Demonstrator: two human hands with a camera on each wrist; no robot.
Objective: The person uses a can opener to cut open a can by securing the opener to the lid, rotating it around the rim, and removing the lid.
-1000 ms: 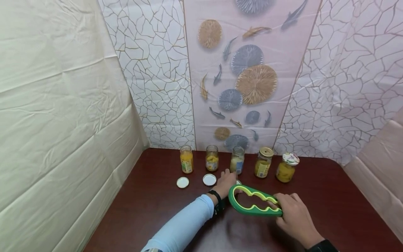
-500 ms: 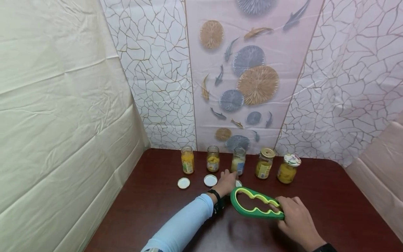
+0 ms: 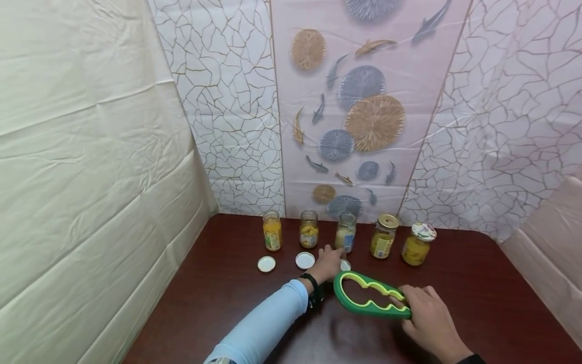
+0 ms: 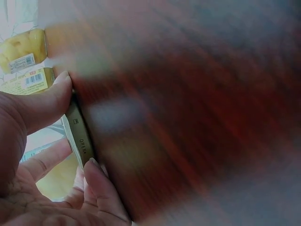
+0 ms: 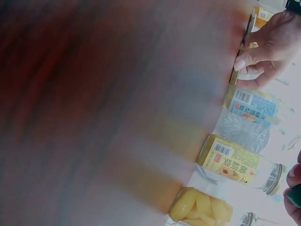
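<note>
On the dark red table, the left hand pinches a lid by its rim, in front of the middle open jar. Seen from the left wrist, the thumb and fingers of the left hand are at opposite sides of the lid edge, which lies against the table. The right hand grips the handle end of a green and yellow opener above the table, its looped end near the lid. Only fingertips of the right hand and a green bit of opener show in the right wrist view.
Two open jars stand left of the middle one, with white-faced lids before them. At right are a gold-lidded jar and a jar with a patterned lid. A patterned cloth hangs behind.
The head view has shifted slightly, and the opener in the right hand has moved a little toward the person. The left hand remains at the lid; the jars stand as before.
</note>
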